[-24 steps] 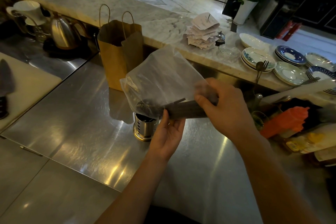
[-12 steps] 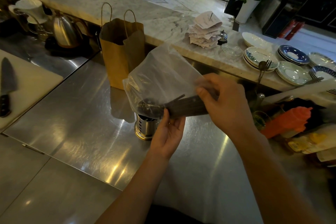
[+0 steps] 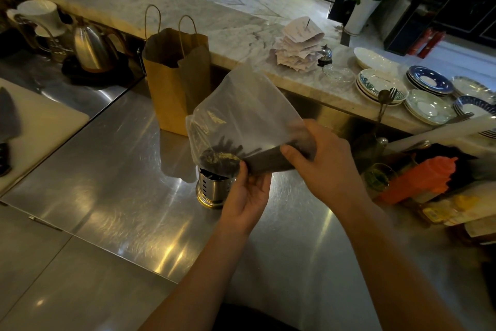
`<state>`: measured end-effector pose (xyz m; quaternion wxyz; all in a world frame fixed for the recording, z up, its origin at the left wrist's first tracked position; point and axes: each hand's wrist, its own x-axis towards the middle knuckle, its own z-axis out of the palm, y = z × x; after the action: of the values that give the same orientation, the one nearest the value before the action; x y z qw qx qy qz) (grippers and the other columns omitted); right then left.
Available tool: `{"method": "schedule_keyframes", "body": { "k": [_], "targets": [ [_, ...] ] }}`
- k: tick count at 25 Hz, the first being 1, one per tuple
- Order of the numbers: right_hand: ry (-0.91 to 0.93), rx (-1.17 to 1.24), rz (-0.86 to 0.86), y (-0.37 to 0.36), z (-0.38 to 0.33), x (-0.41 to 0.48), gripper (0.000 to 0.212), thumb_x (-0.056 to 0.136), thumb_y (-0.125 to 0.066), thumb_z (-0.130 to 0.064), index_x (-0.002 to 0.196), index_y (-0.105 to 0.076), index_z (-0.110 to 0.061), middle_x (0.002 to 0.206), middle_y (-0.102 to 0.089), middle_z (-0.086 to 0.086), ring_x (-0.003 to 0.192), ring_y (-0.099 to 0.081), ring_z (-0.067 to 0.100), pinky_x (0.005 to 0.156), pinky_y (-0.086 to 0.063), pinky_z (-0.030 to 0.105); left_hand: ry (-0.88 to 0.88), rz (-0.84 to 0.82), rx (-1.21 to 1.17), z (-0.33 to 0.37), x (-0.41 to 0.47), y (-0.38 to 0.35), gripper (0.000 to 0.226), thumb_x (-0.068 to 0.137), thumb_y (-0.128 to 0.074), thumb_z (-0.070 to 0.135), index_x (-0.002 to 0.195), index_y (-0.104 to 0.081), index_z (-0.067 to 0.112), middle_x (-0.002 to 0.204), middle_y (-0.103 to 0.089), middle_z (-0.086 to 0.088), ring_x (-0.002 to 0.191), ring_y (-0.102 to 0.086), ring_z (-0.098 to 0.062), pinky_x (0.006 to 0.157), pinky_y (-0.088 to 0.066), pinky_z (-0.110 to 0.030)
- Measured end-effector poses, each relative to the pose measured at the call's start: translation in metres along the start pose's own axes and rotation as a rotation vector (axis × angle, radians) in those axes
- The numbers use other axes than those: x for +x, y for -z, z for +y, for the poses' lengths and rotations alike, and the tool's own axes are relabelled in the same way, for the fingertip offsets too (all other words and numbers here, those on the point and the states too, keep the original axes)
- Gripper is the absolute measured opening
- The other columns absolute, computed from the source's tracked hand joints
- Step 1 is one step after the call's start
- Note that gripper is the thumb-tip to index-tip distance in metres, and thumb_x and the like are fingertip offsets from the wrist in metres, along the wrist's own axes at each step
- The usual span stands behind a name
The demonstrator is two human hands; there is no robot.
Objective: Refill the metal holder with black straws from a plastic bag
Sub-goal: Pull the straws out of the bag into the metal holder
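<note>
A clear plastic bag (image 3: 247, 110) hangs in the air above the steel counter, holding a bundle of black straws (image 3: 265, 160) that lies nearly level. My right hand (image 3: 322, 167) grips the bag around the right end of the bundle. My left hand (image 3: 248, 196) pinches the bag's lower edge from below, near the straws' left ends. Directly under the bag's mouth stands the slotted metal holder (image 3: 213, 191), upright on the counter, with dark straws showing inside its rim.
A brown paper bag (image 3: 177, 83) stands behind the holder. A kettle (image 3: 91, 47) and white cup (image 3: 40, 15) sit at the back left, a cutting board (image 3: 40, 126) with a knife at left. Stacked plates (image 3: 426, 94), receipts (image 3: 298, 46) and an orange bottle (image 3: 424, 177) crowd the right.
The bag and straw bundle have tipped a little, the left end now lower and closer to the holder's rim. Both hands keep their hold.
</note>
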<state>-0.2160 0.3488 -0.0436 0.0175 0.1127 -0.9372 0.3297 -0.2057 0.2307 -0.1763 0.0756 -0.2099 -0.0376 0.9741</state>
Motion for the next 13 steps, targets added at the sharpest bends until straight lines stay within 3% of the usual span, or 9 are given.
{"method": "schedule_keyframes", "body": {
  "k": [3, 6, 11, 13],
  "targets": [
    [-0.015, 0.013, -0.004, 0.001, -0.002, -0.001, 0.037, 0.092, -0.06, -0.027, 0.128, -0.053, -0.019, 0.121, -0.062, 0.004, 0.105, -0.061, 0.016, 0.086, -0.05, 0.023, 0.007, -0.007, 0.012, -0.003, -0.002, 0.0, 0.042, 0.091, -0.058, 0.021, 0.129, -0.059, 0.003, 0.131, -0.063, -0.019, 0.12, -0.062, -0.03, 0.093, -0.054, -0.043],
    [0.01, 0.011, 0.021, 0.006, -0.004, -0.001, 0.033, 0.093, -0.059, -0.025, 0.125, -0.056, -0.016, 0.118, -0.065, 0.004, 0.108, -0.063, 0.019, 0.095, -0.052, 0.033, 0.023, -0.027, 0.042, -0.003, -0.005, -0.001, 0.033, 0.092, -0.057, 0.025, 0.112, -0.068, 0.001, 0.116, -0.071, -0.019, 0.104, -0.071, -0.031, 0.084, -0.06, -0.042],
    [0.094, -0.016, 0.037, 0.006, -0.008, 0.014, 0.027, 0.093, -0.059, -0.024, 0.12, -0.059, -0.018, 0.113, -0.067, 0.002, 0.104, -0.064, 0.015, 0.091, -0.053, 0.03, 0.076, 0.049, 0.316, 0.014, -0.012, 0.01, 0.061, 0.085, -0.061, 0.035, 0.133, -0.052, -0.002, 0.13, -0.063, -0.02, 0.117, -0.064, -0.029, 0.087, -0.059, -0.039],
    [0.117, -0.041, 0.008, 0.005, -0.008, 0.023, 0.024, 0.093, -0.059, -0.025, 0.116, -0.059, -0.02, 0.108, -0.067, 0.001, 0.099, -0.064, 0.014, 0.086, -0.053, 0.026, 0.099, 0.096, 0.412, 0.029, -0.025, 0.025, 0.059, 0.085, -0.059, 0.034, 0.131, -0.052, -0.002, 0.13, -0.063, -0.02, 0.115, -0.065, -0.029, 0.089, -0.057, -0.039]
  ]
}}
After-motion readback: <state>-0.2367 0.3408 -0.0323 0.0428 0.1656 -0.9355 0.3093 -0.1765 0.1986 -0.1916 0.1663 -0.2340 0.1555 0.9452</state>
